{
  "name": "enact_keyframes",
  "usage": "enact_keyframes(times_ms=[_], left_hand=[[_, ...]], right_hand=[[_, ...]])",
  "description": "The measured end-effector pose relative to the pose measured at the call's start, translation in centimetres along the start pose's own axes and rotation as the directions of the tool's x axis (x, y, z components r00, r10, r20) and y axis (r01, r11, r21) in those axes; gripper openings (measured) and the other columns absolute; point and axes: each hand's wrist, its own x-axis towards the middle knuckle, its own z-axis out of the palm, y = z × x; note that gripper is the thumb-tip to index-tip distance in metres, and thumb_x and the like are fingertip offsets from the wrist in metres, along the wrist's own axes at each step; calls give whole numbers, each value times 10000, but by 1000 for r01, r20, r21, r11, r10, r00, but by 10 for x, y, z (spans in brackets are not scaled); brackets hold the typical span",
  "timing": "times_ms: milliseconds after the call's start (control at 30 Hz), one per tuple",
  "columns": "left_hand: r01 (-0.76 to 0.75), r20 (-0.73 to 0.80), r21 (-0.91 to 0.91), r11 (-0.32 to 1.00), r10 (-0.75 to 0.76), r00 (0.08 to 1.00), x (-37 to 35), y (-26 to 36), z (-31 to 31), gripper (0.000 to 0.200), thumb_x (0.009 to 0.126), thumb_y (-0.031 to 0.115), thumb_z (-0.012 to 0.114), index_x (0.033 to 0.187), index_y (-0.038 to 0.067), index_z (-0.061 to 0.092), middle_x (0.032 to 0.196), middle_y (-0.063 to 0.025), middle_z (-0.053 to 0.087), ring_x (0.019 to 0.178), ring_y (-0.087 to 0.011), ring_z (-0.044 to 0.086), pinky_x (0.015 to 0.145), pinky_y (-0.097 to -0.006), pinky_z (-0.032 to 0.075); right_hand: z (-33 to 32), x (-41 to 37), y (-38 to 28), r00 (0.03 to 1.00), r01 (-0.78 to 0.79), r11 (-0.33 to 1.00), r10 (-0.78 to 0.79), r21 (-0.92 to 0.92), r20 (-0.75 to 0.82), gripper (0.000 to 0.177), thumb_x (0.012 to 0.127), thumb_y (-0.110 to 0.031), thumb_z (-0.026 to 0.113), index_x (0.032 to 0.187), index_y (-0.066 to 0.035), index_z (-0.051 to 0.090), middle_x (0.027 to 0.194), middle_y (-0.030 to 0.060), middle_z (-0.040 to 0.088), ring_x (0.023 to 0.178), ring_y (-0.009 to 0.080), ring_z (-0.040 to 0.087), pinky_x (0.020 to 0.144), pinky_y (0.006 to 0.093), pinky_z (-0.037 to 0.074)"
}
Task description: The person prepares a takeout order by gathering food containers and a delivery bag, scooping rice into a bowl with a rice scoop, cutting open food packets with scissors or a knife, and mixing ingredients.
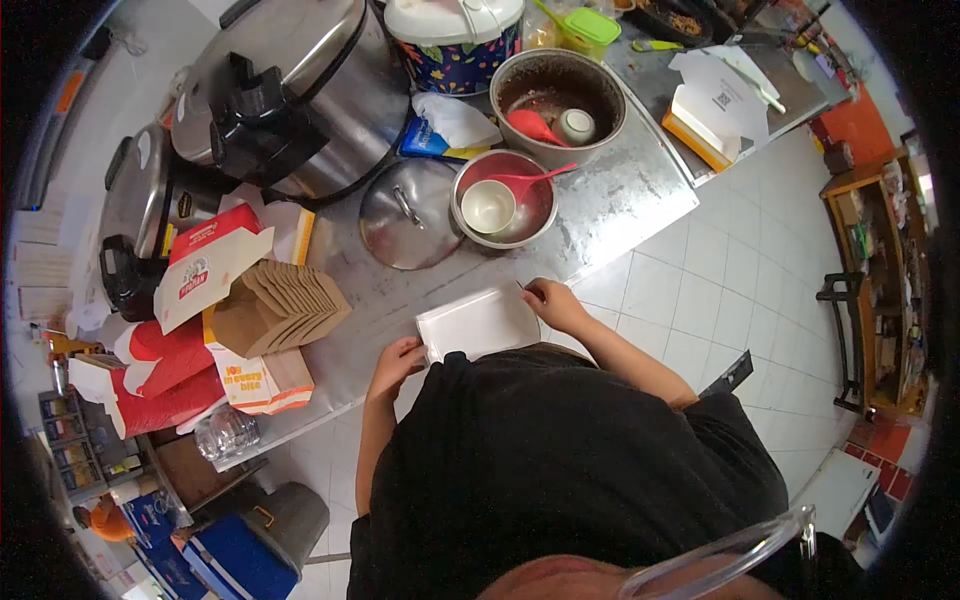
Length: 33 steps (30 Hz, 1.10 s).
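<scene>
Close against the dark shirt is a white paper food box [482, 322], with its pale inside facing up. My left hand [399, 362] has its fingers at the box's left edge. At the opposite edge, near the upper right corner, my right hand [552, 304] pinches the side. Part of the box is hidden by the shirt. Just beyond it on the steel table lie a metal lid [408, 228] and a steel bowl [530, 232] with a white cup [489, 206] and a red spoon [530, 182].
A stack of brown paper trays [285, 305] and red boxes [175, 385] crowd the left. Large steel cookers [350, 120] stand behind. A bigger pot [610, 125] holds another red ladle. An opened box [715, 115] sits at the far right, past the table edge [690, 203].
</scene>
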Motion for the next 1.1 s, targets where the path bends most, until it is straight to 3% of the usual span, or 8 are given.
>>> enact_keyframes(times_ms=[300,367,433,567,667,867,1033,1100], left_hand=[[-327,17,357,875,343,939,-24,80,12,277,810,194,567,1038,39,538,1037,-111,543,913,-143,520,721,-294,437],[-659,-84,472,585,775,627,-20,122,0,310,795,184,566,1053,18,513,1112,-143,500,1011,-210,483,800,-341,408],[-502,-132,853,144,989,59,-32,188,-4,398,790,184,554,1125,-1,446,1169,-179,452,1092,-299,420,899,-393,332],[-262,-233,950,169,943,-237,-23,276,-44,560,814,221,539,1262,-2,287,1193,-205,427,1119,-347,387,958,-400,269],[-698,-436,595,399,889,136,-16,318,-82,541,823,170,545,1270,10,284,1095,-166,500,1027,-274,474,913,-346,329],[-942,-247,189,276,942,227,-4,347,-105,535,800,25,560,1268,33,300,896,-46,538,882,-114,496,801,-229,378],[-882,-254,432,190,964,83,-32,387,-96,794,679,212,723,1275,-5,247,928,-109,551,890,-182,530,801,-285,408],[-515,-115,856,53,989,-90,-58,420,-99,973,575,391,765,1277,-17,228,962,-192,554,919,-262,548,822,-333,414]], right_hand=[[-75,7,25,897,-236,927,93,-292,-432,183,749,-88,414,859,-17,543,809,212,582,775,377,558,686,456,438],[-115,18,43,848,-360,851,129,-381,-514,187,756,-115,420,859,-25,547,857,169,591,816,334,571,690,431,451],[-148,33,59,784,-422,817,111,-393,-611,175,759,-122,411,823,-38,550,843,152,595,820,326,570,679,420,454],[-188,51,70,682,-491,821,153,-293,-716,243,802,-193,430,936,-19,531,926,189,572,882,344,544,741,438,427],[-199,47,82,556,-436,867,50,-240,-830,364,815,-258,488,1035,32,503,1003,228,537,955,363,499,805,431,399],[-173,24,1,468,26,999,-41,-33,-883,276,802,-160,539,1016,14,522,976,149,554,892,243,531,778,344,422],[-164,65,-154,659,529,841,-492,-114,-569,179,792,-93,536,959,-29,550,917,113,564,849,229,539,718,320,438],[-159,91,-226,624,660,702,-711,-269,-324,148,782,-82,542,918,-28,567,878,112,561,822,234,546,713,311,437]])
